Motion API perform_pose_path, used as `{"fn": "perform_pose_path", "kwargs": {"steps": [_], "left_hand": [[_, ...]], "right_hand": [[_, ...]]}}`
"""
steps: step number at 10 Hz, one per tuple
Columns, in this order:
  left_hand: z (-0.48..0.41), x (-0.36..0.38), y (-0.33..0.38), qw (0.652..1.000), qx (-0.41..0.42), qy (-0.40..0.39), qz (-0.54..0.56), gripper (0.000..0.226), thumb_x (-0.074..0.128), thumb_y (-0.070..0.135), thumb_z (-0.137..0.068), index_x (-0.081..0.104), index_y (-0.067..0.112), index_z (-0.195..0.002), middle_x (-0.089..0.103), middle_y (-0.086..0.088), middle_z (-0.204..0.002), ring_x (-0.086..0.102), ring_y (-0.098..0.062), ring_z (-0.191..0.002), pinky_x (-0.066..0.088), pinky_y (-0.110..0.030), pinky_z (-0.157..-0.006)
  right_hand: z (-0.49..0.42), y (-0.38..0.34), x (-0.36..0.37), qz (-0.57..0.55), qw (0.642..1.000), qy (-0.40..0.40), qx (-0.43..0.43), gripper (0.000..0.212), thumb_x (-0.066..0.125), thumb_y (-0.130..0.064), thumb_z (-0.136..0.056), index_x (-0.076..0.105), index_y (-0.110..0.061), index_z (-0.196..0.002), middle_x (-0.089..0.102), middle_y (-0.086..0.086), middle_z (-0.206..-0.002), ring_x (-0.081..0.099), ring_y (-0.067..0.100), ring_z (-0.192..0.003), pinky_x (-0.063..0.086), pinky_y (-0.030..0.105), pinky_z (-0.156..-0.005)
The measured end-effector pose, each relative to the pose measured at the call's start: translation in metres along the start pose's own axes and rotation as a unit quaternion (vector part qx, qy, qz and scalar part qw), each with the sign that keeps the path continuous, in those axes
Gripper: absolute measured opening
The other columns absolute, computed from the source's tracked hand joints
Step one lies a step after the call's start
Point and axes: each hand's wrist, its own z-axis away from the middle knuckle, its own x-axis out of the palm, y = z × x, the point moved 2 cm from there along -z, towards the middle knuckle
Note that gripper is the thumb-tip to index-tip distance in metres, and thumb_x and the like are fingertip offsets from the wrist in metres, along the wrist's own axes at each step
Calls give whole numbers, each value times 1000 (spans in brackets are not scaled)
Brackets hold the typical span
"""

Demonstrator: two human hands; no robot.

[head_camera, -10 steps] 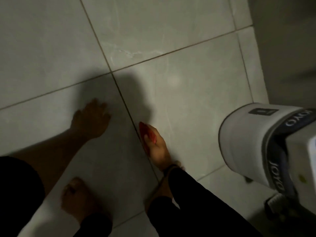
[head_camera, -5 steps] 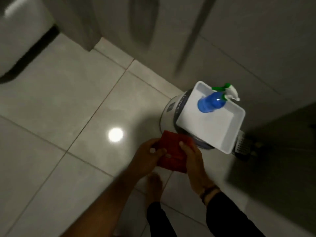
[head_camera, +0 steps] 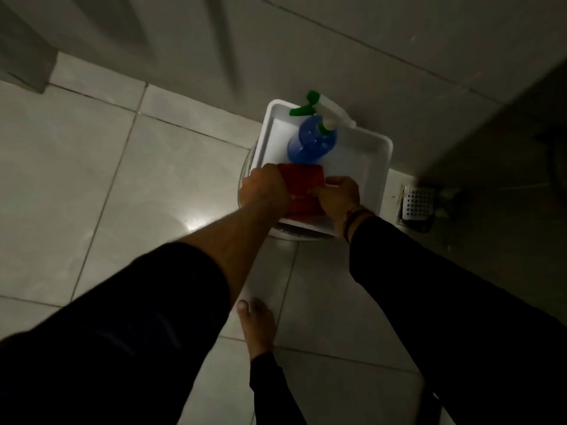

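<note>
The left hand (head_camera: 265,191) and right hand (head_camera: 337,197) grip the folded red cloth (head_camera: 302,187) from opposite sides, over the near half of the white rectangular plastic tray (head_camera: 378,167).

Hazard: the tray perches on a round white container (head_camera: 294,235). Pressure at its near edge may tip it, toppling the blue spray bottle (head_camera: 313,142).

No writing is legible.

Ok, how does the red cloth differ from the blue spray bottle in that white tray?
The red cloth is flat and folded; the spray bottle is rounded, with a green-and-white trigger head. The left hand and right hand grip the cloth; none holds the bottle. The cloth is nearer, the bottle farther. Both are inside the white tray.
</note>
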Motion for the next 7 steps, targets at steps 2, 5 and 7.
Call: {"fn": "perform_pose_path", "kwargs": {"steps": [2,5,7], "left_hand": [[-20,16,4,994,28,19,-103,45,72,35,-95,66,11,-133,74,-13,-119,75,-34,-105,61,-45,-89],[16,-12,12,984,92,47,-142,59,74,44,-94,56,15,-141,71,-10,-129,74,-30,-111,59,-44,-91],[114,-110,-36,985,86,125,-85,56,60,43,-100,49,20,-151,63,-8,-142,68,-31,-118,51,-39,-82]], "right_hand": [[-20,2,10,95,995,23,-8,57,95,-21,-78,70,-10,-129,75,15,-132,72,32,-108,59,35,-94],[11,-12,1,150,983,92,-41,83,97,-35,-73,49,-14,-138,63,12,-144,63,35,-132,53,47,-112],[148,-50,-10,66,985,96,-130,44,89,-22,-83,58,-17,-114,71,8,-118,68,34,-119,50,38,-98]]}}
